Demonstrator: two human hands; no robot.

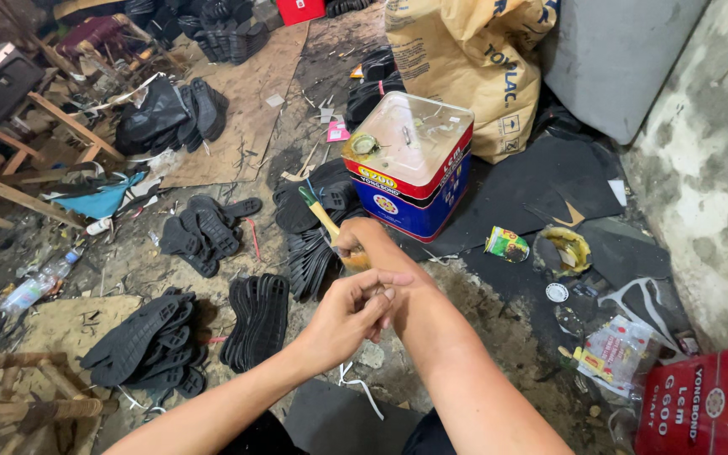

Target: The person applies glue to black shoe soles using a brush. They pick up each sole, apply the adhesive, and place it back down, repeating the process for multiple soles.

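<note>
My right hand (362, 243) grips a wooden-handled brush (323, 213) whose green-tipped handle points up and left; its bristle end is hidden behind the hand. My left hand (349, 313) rests with curled fingers against my right wrist and holds nothing that I can see. Just beyond the brush lies a fanned stack of black rubber shoe soles (312, 257). A square red, blue and yellow glue tin (409, 164) with a clear lid stands right behind the hands.
More piles of black soles (256, 318) (147, 340) (202, 231) lie on the dirty floor to the left. A tan paper sack (472, 63), a small open glue can (566, 248), a red tin (705, 404), a plastic bottle (37, 285) and wooden frames (18, 400) surround the spot.
</note>
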